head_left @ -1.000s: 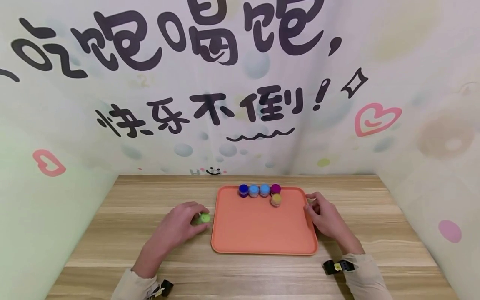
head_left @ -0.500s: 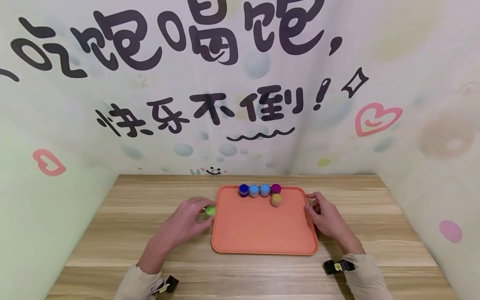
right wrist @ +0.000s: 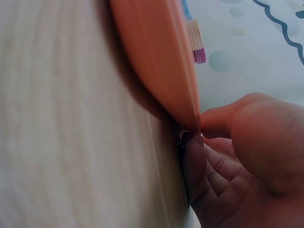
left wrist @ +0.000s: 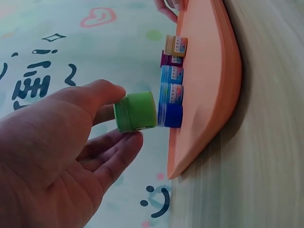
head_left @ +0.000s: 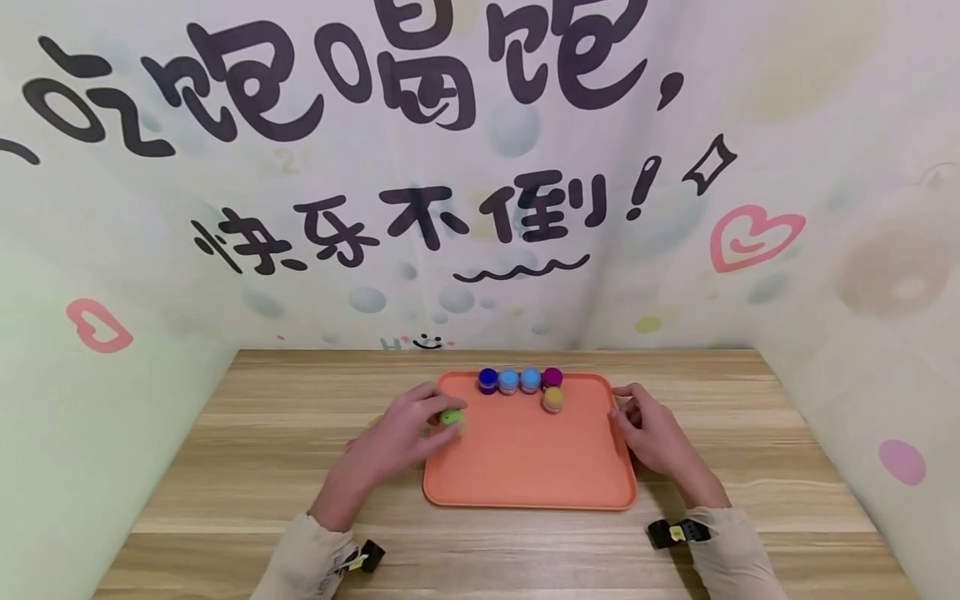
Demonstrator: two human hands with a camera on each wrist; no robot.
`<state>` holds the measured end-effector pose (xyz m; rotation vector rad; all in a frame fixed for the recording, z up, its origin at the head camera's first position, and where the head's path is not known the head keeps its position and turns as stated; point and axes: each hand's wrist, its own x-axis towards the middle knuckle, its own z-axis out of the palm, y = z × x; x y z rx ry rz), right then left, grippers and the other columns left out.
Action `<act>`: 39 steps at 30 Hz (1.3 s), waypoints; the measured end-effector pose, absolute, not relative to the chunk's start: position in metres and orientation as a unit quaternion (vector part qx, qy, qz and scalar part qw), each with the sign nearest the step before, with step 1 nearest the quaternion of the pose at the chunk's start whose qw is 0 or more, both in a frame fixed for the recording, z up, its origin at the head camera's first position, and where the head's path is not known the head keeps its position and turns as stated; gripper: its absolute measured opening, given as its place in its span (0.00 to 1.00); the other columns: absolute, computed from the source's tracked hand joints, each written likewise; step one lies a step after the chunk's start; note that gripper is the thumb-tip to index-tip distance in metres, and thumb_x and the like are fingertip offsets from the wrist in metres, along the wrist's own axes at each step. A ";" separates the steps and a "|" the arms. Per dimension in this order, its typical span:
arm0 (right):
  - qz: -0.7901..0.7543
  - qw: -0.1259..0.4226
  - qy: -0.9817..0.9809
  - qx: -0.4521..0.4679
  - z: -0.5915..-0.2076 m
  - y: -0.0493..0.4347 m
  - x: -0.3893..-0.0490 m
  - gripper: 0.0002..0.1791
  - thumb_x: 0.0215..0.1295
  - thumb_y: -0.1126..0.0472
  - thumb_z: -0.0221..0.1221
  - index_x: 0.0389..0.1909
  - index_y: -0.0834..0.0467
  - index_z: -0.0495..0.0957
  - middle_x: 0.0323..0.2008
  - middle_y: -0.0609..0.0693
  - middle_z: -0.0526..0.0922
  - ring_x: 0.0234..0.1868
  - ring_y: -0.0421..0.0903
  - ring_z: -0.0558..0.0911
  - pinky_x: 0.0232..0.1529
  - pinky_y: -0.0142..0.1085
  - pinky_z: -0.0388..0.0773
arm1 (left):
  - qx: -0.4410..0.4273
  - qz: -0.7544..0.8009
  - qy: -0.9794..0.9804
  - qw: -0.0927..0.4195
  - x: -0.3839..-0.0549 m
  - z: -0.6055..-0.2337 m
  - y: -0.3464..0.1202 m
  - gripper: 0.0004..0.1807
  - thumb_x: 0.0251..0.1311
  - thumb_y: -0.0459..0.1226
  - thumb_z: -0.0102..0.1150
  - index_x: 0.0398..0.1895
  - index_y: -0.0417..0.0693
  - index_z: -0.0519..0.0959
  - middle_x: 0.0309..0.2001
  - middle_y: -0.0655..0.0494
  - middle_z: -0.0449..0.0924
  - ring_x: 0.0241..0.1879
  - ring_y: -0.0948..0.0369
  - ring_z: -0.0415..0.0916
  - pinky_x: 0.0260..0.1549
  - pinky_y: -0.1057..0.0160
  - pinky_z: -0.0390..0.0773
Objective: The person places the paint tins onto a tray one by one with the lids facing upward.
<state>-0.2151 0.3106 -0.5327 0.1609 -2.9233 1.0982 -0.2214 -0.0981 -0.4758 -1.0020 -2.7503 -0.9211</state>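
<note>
The orange tray [head_left: 517,467] lies on the wooden table [head_left: 225,475], and by it I give all the places. The left hand [head_left: 411,429] is above the left part of the tray, and it grasps one small green jar [left wrist: 136,111]. The thumb presses the jar from one side and the fingers from the other. In the left wrist view, this green jar is apart from the surface of the tray.

The right hand [head_left: 651,429] is at the right edge of the tray and grasps it: the thumb is upon the rim, and a finger is under it, as the right wrist view shows.

Along the far edge of the tray, four jars stand in a close row. From the left side of the tray they are: a dark blue jar [head_left: 488,382], a light blue jar [head_left: 508,382], a second light blue jar [head_left: 530,382] and a purple jar [head_left: 552,378]. A yellow jar [head_left: 553,400] stands on the tray just in front of the purple one, nearer to the person.

Beyond the tray rises a pale wall [head_left: 315,308] with big black characters.
</note>
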 end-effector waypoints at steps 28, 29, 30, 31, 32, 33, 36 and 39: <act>0.356 0.006 -0.933 0.054 -0.532 0.312 -0.215 0.20 0.73 0.61 0.58 0.63 0.59 0.70 0.35 0.52 0.80 0.29 0.44 0.78 0.29 0.31 0.78 | -0.388 -0.289 -0.875 0.027 -0.243 -0.479 -0.031 0.13 0.67 0.40 0.62 0.53 0.55 0.84 0.51 0.59 0.80 0.46 0.61 0.79 0.42 0.68 0.81; 0.355 0.007 -0.933 0.055 -0.532 0.312 -0.215 0.20 0.73 0.61 0.58 0.63 0.59 0.70 0.35 0.52 0.80 0.29 0.43 0.78 0.29 0.31 0.78 | -0.389 -0.288 -0.875 0.025 -0.243 -0.479 -0.030 0.12 0.68 0.40 0.61 0.53 0.56 0.84 0.51 0.59 0.80 0.46 0.60 0.78 0.42 0.68 0.81; 0.355 0.008 -0.933 0.056 -0.532 0.311 -0.215 0.20 0.73 0.61 0.58 0.63 0.59 0.70 0.35 0.52 0.80 0.29 0.43 0.78 0.29 0.31 0.78 | -0.388 -0.288 -0.875 0.021 -0.244 -0.480 -0.029 0.12 0.67 0.40 0.61 0.52 0.56 0.84 0.51 0.59 0.80 0.46 0.60 0.78 0.42 0.68 0.81; 0.354 0.009 -0.934 0.057 -0.532 0.311 -0.215 0.20 0.73 0.61 0.58 0.63 0.59 0.70 0.34 0.51 0.80 0.29 0.43 0.78 0.29 0.31 0.78 | -0.390 -0.288 -0.875 0.019 -0.244 -0.480 -0.027 0.12 0.67 0.40 0.61 0.51 0.56 0.84 0.50 0.59 0.79 0.46 0.60 0.78 0.41 0.69 0.81; 0.353 0.010 -0.934 0.058 -0.532 0.311 -0.215 0.20 0.73 0.61 0.58 0.62 0.59 0.70 0.34 0.51 0.80 0.29 0.43 0.78 0.29 0.31 0.78 | -0.391 -0.286 -0.875 0.016 -0.245 -0.481 -0.026 0.11 0.67 0.39 0.62 0.51 0.55 0.84 0.50 0.59 0.79 0.46 0.60 0.78 0.41 0.69 0.80; 0.352 0.012 -0.934 0.059 -0.532 0.311 -0.215 0.20 0.73 0.61 0.58 0.62 0.59 0.70 0.34 0.51 0.80 0.29 0.43 0.78 0.29 0.31 0.78 | -0.393 -0.285 -0.874 0.015 -0.246 -0.482 -0.024 0.11 0.66 0.38 0.62 0.50 0.55 0.84 0.50 0.59 0.79 0.46 0.60 0.78 0.41 0.69 0.80; 0.352 0.014 -0.934 0.061 -0.532 0.311 -0.215 0.20 0.73 0.61 0.58 0.62 0.59 0.70 0.34 0.51 0.80 0.29 0.43 0.78 0.30 0.31 0.78 | -0.398 -0.283 -0.873 0.015 -0.248 -0.484 -0.020 0.11 0.64 0.36 0.63 0.48 0.53 0.85 0.49 0.58 0.79 0.45 0.59 0.78 0.41 0.69 0.80; 0.353 0.014 -0.933 0.062 -0.531 0.311 -0.215 0.20 0.72 0.61 0.58 0.62 0.59 0.70 0.34 0.51 0.80 0.29 0.43 0.78 0.29 0.31 0.78 | -0.399 -0.277 -0.874 0.018 -0.250 -0.487 -0.016 0.11 0.63 0.36 0.64 0.48 0.53 0.85 0.48 0.59 0.78 0.45 0.59 0.77 0.41 0.69 0.79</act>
